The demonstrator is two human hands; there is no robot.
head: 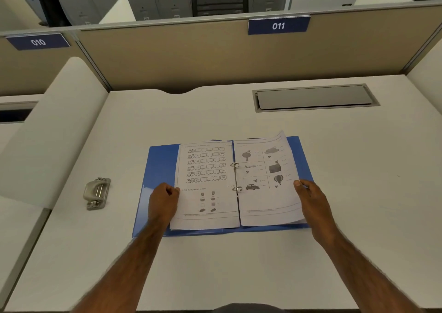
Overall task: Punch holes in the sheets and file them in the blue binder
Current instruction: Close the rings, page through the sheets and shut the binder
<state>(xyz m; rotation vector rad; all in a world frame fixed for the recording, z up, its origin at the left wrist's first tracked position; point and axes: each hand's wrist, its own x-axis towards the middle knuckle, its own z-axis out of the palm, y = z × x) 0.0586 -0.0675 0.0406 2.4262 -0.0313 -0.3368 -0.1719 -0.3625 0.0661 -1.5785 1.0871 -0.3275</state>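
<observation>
With the blue binder (162, 159) laid open on the surface (239, 121) and the hole punch (96, 193) set aside, the left worksheet (205, 169) is pinched by the curled left hand (163, 201) and the right worksheet (267, 205) edge-gripped by the right hand (311, 200), seemingly to be settled on the rings (235, 165).

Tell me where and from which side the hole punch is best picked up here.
Likely from above, fingers and thumb across its narrow width. The hole punch lies flat on the desk, left of the blue binder and apart from it, so both long sides are free. The left hand, now pinching the left sheet, is nearer than the right hand holding the right sheet.
</observation>
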